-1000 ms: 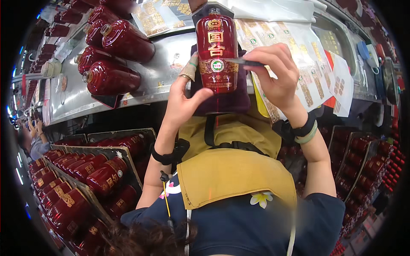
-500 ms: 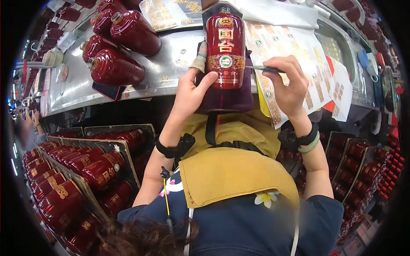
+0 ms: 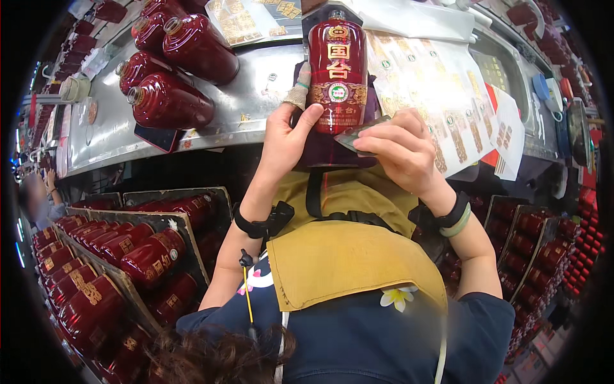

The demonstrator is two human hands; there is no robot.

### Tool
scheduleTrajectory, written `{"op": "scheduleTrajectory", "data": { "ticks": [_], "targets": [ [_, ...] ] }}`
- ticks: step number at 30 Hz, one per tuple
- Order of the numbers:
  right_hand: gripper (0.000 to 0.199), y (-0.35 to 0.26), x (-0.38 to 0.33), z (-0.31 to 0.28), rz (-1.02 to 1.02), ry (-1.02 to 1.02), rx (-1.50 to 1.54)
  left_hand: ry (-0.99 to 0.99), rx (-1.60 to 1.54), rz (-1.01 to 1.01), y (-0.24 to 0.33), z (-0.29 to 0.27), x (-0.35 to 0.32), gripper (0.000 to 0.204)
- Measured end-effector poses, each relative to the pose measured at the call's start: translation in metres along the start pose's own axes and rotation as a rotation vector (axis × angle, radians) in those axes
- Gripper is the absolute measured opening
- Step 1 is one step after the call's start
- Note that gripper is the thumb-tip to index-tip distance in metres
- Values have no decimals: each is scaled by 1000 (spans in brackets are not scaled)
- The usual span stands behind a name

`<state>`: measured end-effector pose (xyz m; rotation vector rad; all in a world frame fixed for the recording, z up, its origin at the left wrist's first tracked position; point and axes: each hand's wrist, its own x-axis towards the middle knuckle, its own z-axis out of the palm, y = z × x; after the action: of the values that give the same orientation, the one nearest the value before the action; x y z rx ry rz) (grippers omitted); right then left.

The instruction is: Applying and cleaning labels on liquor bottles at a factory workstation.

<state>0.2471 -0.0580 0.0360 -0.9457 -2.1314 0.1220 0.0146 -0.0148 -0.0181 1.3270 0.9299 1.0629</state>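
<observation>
A dark red ceramic bottle [image 3: 337, 70] with gold labels lies lengthwise in front of me on a dark cloth at the edge of a steel bench [image 3: 256, 96]. My left hand [image 3: 289, 131] grips its lower left side, one finger wrapped in tape. My right hand [image 3: 400, 150] pinches a small flat card [image 3: 358, 134] against the bottle's lower right. Both wrists wear black bands.
Several unlabelled red bottles [image 3: 173, 96] lie on the bench to the left. Sheets of gold stickers [image 3: 441, 89] spread to the right. Crates of labelled red bottles [image 3: 115, 256] stand at my lower left, more [image 3: 543, 243] at the right. Another person [image 3: 41, 198] is at far left.
The bottle and both hands sit a little higher in view. My right hand has brought the card down along the bottle's lower right side.
</observation>
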Motion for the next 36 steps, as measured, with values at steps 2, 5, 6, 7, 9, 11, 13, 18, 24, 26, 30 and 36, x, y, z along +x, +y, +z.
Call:
{"op": "scheduleTrajectory", "data": {
  "ticks": [2,5,6,7,9,11,13,18,24,26,30,36],
  "targets": [
    [24,0,6,-3,-4,-23,2,-1,6,-26,1,-1,0,59],
    [28,7,14,-3,57,148,-98,10,-72,-8,-1,0,0,59],
    [28,6,12,-3,58,149,-98,9,-71,-9,1,1,0,59],
    [27,3,8,-2,18,87,-83,-3,-28,-3,3,1,0,59],
    [25,-2,3,-5,-70,-41,-31,-17,15,4,7,3,2,59],
    [26,-5,4,-8,-24,-40,-5,77,-166,-14,9,7,4,65],
    [28,-3,7,-13,78,39,31,65,-49,-44,17,10,5,66],
    [26,15,13,-25,175,214,-65,124,237,18,43,32,12,67],
    [25,21,14,-20,243,240,-46,107,502,34,33,38,10,104],
    [25,21,12,-13,254,234,-35,65,403,56,36,36,11,101],
    [26,14,3,0,216,163,-14,-75,-6,9,29,4,10,91],
    [26,-7,-3,-3,168,21,72,-146,-158,-166,12,-24,14,80]
  ]
}}
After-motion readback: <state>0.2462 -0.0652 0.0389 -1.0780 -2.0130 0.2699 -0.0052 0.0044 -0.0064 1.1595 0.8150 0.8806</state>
